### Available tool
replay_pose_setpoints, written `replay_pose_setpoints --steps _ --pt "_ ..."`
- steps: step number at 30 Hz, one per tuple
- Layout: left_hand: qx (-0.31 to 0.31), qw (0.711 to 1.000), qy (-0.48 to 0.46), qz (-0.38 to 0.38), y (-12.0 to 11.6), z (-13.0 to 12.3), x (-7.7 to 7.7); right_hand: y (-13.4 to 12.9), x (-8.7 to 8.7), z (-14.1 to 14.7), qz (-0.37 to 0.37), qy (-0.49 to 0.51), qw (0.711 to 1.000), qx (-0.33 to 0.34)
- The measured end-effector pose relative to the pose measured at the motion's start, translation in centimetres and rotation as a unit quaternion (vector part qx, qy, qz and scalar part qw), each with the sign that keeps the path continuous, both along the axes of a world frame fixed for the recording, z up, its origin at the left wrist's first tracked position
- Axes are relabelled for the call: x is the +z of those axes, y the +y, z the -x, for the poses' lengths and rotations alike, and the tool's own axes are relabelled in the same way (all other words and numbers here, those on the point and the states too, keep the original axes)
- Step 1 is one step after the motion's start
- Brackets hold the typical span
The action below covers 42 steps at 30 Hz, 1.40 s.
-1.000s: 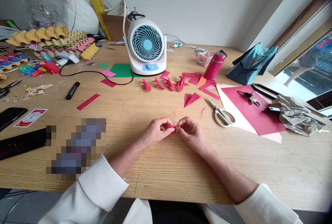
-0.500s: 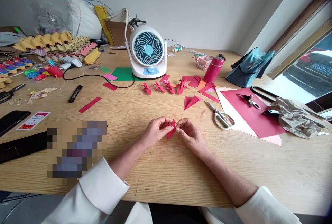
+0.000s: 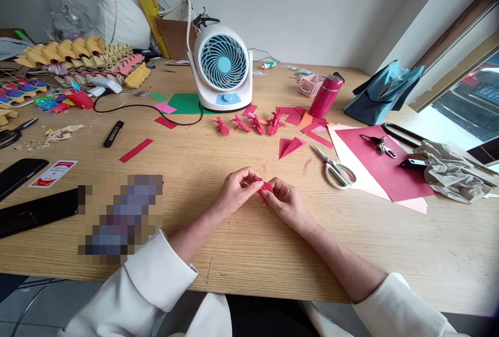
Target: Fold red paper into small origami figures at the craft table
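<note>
A small piece of folded red paper (image 3: 266,186) is held between my two hands, just above the wooden table. My left hand (image 3: 238,191) pinches its left side between thumb and fingers. On the other side, the thumb and fingers of my right hand (image 3: 287,203) grip its right edge. Fingertips hide part of the folds. Beyond my hands stand several folded red paper figures (image 3: 257,124) in a row. A folded red paper triangle (image 3: 290,146) lies to their right, and scissors (image 3: 338,171) with white handles rest right of my right hand.
A white fan (image 3: 223,72) stands at the back, its black cord curving left. Right of it are a red thermos (image 3: 326,96), a teal bag (image 3: 384,92) and large red paper sheets (image 3: 384,170). On the left lie a black marker (image 3: 114,134), a red strip (image 3: 136,150) and phones (image 3: 23,173).
The red paper has turned from a tall, upright position to a flatter one between my fingers. The view has shifted slightly. Both hands keep their hold.
</note>
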<state>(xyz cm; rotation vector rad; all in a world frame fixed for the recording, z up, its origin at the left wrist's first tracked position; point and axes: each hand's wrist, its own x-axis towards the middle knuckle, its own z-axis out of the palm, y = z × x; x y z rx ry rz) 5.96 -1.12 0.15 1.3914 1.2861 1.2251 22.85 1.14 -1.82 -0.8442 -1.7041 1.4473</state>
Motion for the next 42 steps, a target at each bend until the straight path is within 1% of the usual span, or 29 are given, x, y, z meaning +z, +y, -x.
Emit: replay_pose_setpoints --steps 2,5,11,15,20,24,28,30,33,36,39,42 --pt "0.001 1.000 0.025 -0.011 0.0 0.1 -0.2 0.0 0.1 0.0 0.006 0.002 1.000 0.002" --pt "-0.014 0.999 0.034 -0.014 -0.1 0.0 -0.2 0.0 0.4 0.0 0.011 0.005 1.000 0.001" --pt "-0.007 0.997 0.071 -0.035 -0.3 0.0 0.6 -0.1 0.4 0.0 0.017 0.004 1.000 -0.002" --pt "-0.005 0.998 0.063 -0.030 -0.3 0.1 0.9 0.0 0.5 -0.2 0.034 0.009 0.999 0.001" --pt "-0.008 0.999 0.024 -0.044 -0.5 0.0 1.3 0.1 1.3 -0.5 0.061 0.033 0.997 0.018" --pt "-0.034 0.998 0.018 -0.049 -0.5 0.0 0.9 0.2 1.5 -0.6 0.088 0.043 0.995 0.032" --pt "-0.047 0.997 0.006 -0.062 -0.2 0.0 0.2 0.3 1.1 -0.6 0.111 0.061 0.991 0.049" --pt "-0.048 0.997 0.003 -0.063 -0.1 -0.1 0.1 0.3 1.0 -0.6 0.134 0.075 0.986 0.065" --pt "-0.037 0.997 0.017 -0.061 -0.2 -0.2 0.3 0.2 0.9 -0.5 0.189 0.095 0.973 0.088" --pt "-0.016 0.997 0.039 -0.069 -0.5 -0.4 0.8 0.1 0.8 -0.3 0.231 0.110 0.963 0.086" --pt "0.010 0.993 0.071 -0.092 -0.7 -0.5 1.1 0.1 0.6 -0.2 0.251 0.114 0.957 0.087" --pt "0.028 0.987 0.104 -0.118 -0.8 -0.5 1.3 0.2 0.5 -0.2 0.253 0.121 0.955 0.100"
